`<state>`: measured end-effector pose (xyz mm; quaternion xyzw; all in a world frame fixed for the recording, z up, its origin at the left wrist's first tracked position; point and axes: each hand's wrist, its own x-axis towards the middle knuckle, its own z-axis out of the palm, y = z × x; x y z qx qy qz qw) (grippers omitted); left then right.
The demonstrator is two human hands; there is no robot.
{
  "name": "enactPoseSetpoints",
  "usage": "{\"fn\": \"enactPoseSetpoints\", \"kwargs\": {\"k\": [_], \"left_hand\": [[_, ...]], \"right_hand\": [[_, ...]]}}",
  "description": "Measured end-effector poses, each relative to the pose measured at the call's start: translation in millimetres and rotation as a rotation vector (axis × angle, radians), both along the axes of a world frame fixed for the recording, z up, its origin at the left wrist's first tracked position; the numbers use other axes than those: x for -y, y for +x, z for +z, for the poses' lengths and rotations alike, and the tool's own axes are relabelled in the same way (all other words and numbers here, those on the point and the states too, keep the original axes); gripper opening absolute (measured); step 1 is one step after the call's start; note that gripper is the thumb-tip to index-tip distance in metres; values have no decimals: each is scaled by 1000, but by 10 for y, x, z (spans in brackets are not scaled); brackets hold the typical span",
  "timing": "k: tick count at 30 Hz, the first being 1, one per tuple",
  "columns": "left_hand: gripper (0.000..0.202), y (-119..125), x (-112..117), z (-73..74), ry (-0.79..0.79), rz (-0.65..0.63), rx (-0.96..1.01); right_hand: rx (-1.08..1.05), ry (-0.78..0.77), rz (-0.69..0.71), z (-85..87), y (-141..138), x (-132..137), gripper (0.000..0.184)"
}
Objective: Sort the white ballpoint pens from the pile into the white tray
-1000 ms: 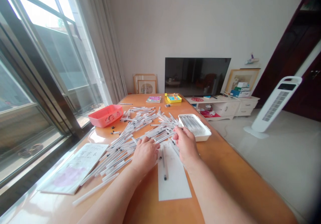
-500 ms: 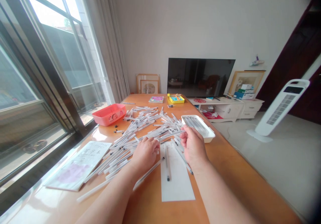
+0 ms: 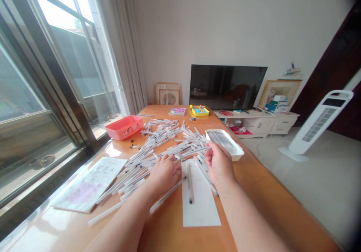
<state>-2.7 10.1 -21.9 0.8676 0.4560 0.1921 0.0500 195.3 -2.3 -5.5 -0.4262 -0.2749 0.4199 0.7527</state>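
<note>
My right hand (image 3: pixel 221 163) is closed in a pinch on a clear-barrelled pen (image 3: pixel 194 152), which points left over the pile. My left hand (image 3: pixel 166 171) is curled near the pen's far end; whatever its fingers hold is hidden. Around both hands spreads a loose pile of pens (image 3: pixel 158 141) with clear barrels and dark tips. Below, between my forearms, a white paper strip (image 3: pixel 199 210) has a dark-ended pen (image 3: pixel 189 184) lying on it. Just beyond my right hand stands a white tray (image 3: pixel 237 153) with several pens laid side by side.
A red plastic basket (image 3: pixel 124 128) stands at the table's left edge, near small black pieces (image 3: pixel 131 141). A notebook (image 3: pixel 90 184) lies at left front. A booklet (image 3: pixel 177 111) and a yellow box (image 3: pixel 199 112) sit at the far end. A tower fan (image 3: pixel 318 124) stands right.
The view has shifted slightly. My left hand's fingers have shifted a little near the pen's end; my right hand keeps its pinch on the pen.
</note>
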Motion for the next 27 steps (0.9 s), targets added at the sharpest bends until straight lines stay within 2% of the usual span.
{"fn": "enactPoseSetpoints", "kwargs": {"k": [3,5,8,10,13,17,27], "left_hand": [[15,-10,-61,-14,-111,4,305],[17,-23,-101,0,-261,47,647],[30,-63,-133,63,-497,103,1123],[34,-103,-141,110,-607,130,1335],[28,-161,-152,150,-724,162,1568],[21,-198,-172,153,-811,173,1704],[17,-160,-130,181,-862,180,1709]], "right_hand": [[0,3,-1,19,0,11,28],[-7,21,18,39,-12,25,28],[0,40,100,71,-62,66,27],[42,36,166,84,-117,102,24],[162,20,212,74,-209,155,20],[348,51,172,26,-291,200,19],[505,82,132,18,-324,245,21]]}}
